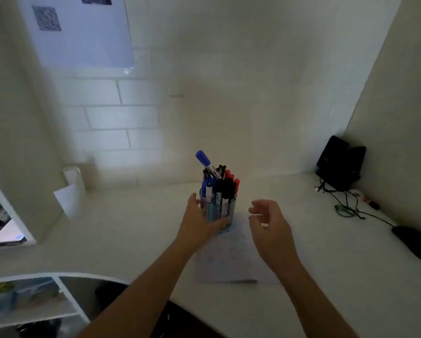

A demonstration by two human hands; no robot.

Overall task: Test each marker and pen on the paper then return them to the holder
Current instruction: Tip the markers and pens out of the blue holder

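Observation:
A clear cylindrical holder [223, 211] stands on the white desk, packed with several markers and pens with blue, black and red caps. One blue-capped marker [203, 159] sticks up higher than the rest and leans left. My left hand [199, 224] wraps around the holder's left and front side. My right hand [269, 224] hovers just right of the holder with fingers curled and apart, holding nothing. A sheet of paper [229, 259] with small ink marks lies under and in front of the holder.
A white paper roll [72, 189] stands at the back left by the wall. A black device [338, 164] with trailing cables [351, 208] sits in the back right corner. A dark mouse [414, 243] lies at the right edge. White shelving [34, 301] is at lower left.

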